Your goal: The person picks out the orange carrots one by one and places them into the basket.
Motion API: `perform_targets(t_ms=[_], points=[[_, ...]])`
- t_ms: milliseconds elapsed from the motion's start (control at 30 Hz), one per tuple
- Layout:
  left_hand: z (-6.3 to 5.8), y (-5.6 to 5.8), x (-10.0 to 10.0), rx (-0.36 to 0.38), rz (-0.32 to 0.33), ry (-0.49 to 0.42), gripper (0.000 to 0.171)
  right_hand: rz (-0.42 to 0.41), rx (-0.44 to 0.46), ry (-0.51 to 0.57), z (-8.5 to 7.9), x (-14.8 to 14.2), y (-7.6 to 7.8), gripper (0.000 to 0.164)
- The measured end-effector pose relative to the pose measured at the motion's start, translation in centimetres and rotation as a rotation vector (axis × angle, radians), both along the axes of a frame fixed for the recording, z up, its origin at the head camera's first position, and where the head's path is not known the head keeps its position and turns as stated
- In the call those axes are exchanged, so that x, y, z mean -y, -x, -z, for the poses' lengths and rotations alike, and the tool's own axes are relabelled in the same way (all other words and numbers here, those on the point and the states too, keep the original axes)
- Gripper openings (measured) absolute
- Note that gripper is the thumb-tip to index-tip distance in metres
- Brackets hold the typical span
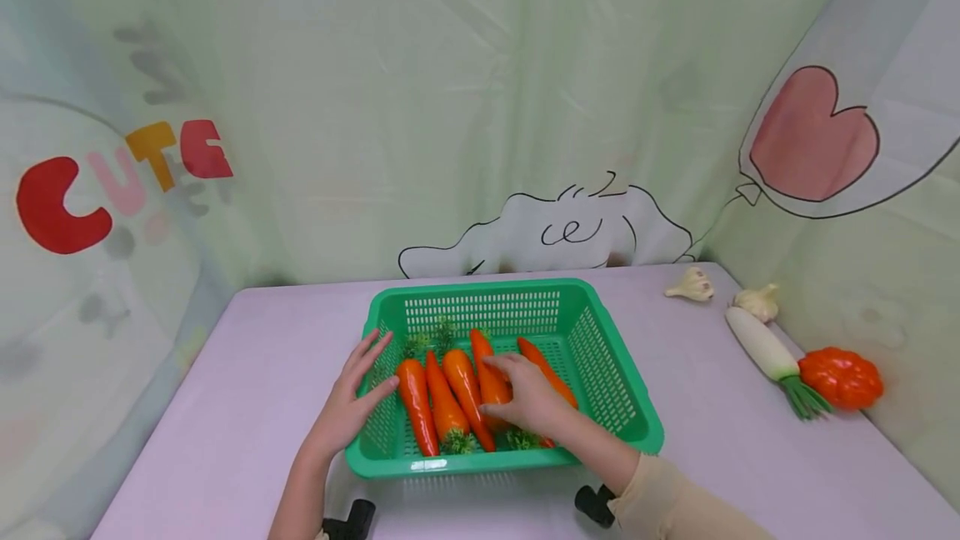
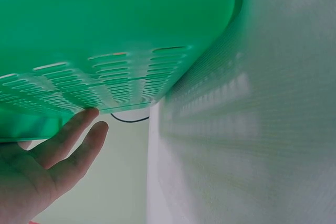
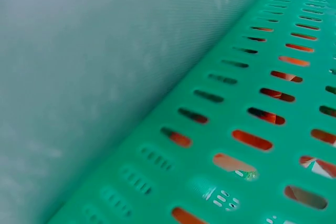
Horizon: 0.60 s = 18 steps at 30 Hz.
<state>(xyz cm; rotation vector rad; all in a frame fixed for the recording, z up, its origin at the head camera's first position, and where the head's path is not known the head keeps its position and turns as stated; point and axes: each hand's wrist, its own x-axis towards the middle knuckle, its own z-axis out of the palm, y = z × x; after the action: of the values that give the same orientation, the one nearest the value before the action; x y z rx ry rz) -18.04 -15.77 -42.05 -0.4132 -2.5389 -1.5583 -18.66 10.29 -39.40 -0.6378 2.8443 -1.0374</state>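
Several orange toy carrots lie side by side in a green plastic basket [image 1: 615, 373] in the head view, some with green leafy tops. Inside it, my right hand [image 1: 532, 397] grips a carrot [image 1: 491, 386] between thumb and fingers; another carrot [image 1: 551, 369] lies just beyond that hand. My left hand [image 1: 348, 411] is at the basket's left rim with fingers spread and fairly straight, close to the leftmost carrot [image 1: 416, 407]. The left wrist view shows this hand [image 2: 42, 174] beside the basket's outer wall [image 2: 115, 19]. In the right wrist view, slots in the basket wall [image 3: 210, 135] show orange behind; the right hand is hidden.
On the right of the pale table [image 1: 247, 373] lie two garlic bulbs [image 1: 692, 285], a white radish [image 1: 761, 344] with green stalks and a red-orange ribbed vegetable [image 1: 840, 377]. A printed curtain [image 1: 337, 107] stands around the table's back and sides.
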Motion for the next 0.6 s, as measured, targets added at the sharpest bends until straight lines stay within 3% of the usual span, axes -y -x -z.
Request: perform_targets(t_ms=[300, 600], points=[[0.20, -0.15, 0.06, -0.002, -0.007, 0.007, 0.057, -0.030, 0.031, -0.121, 0.25, -0.01, -0.70, 0.057], [0.14, -0.32, 0.17, -0.001, -0.009, 0.008, 0.057, -0.001, 0.010, -0.078, 0.22, -0.11, -0.48, 0.054]])
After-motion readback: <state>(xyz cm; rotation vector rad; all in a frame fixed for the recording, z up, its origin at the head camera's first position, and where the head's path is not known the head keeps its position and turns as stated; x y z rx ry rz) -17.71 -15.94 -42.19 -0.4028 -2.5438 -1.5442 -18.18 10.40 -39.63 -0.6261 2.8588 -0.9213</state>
